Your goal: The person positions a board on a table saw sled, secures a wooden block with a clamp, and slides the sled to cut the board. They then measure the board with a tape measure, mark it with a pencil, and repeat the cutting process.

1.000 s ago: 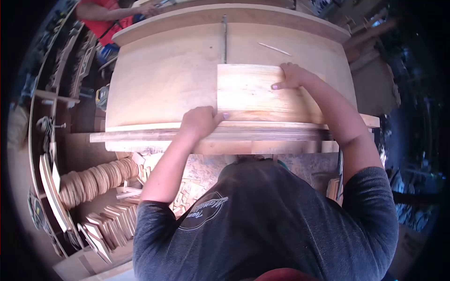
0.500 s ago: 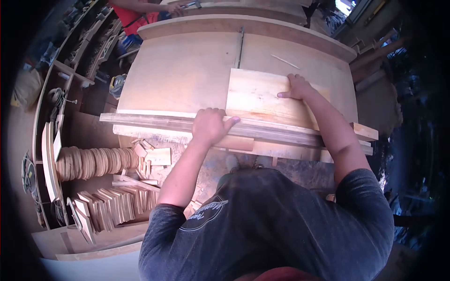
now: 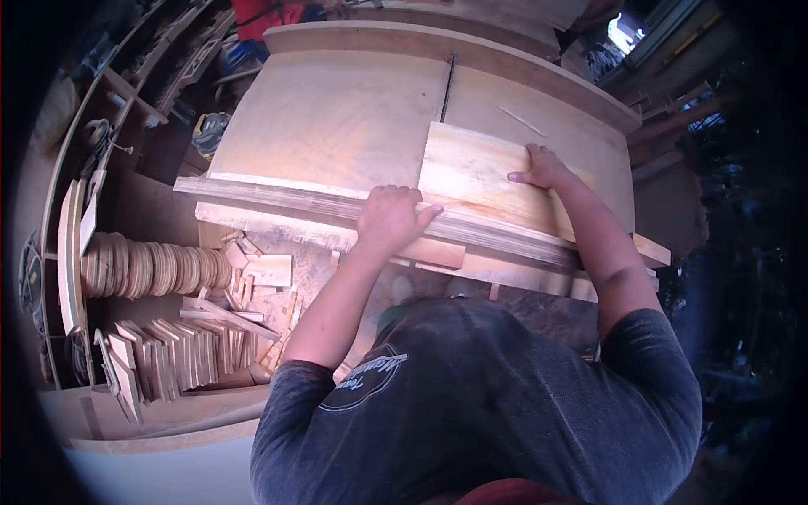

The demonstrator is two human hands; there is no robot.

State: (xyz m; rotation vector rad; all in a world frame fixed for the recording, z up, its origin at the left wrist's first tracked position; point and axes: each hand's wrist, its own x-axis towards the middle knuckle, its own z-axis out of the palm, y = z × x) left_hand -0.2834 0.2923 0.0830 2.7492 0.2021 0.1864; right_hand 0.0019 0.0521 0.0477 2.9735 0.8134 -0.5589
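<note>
- The pale rectangular plywood board [image 3: 484,181] lies flat on the wide tan wooden counter [image 3: 337,118], near its front edge.
- The left hand [image 3: 389,220] curls over the board's near edge at 7 o'clock, with the thumb stretched along it.
- The right hand [image 3: 543,168] lies flat and open on the board's far right part, at 2 o'clock.
- The dark narrow saw slot [image 3: 446,84] runs off at 12 o'clock from the board's far left corner.
- No cut shows in the board, so I judge it lined up but not yet sawn, with the whole length left.
- Stacked round wooden discs [image 3: 151,268] lie on the floor at 8 o'clock, well apart.
</note>
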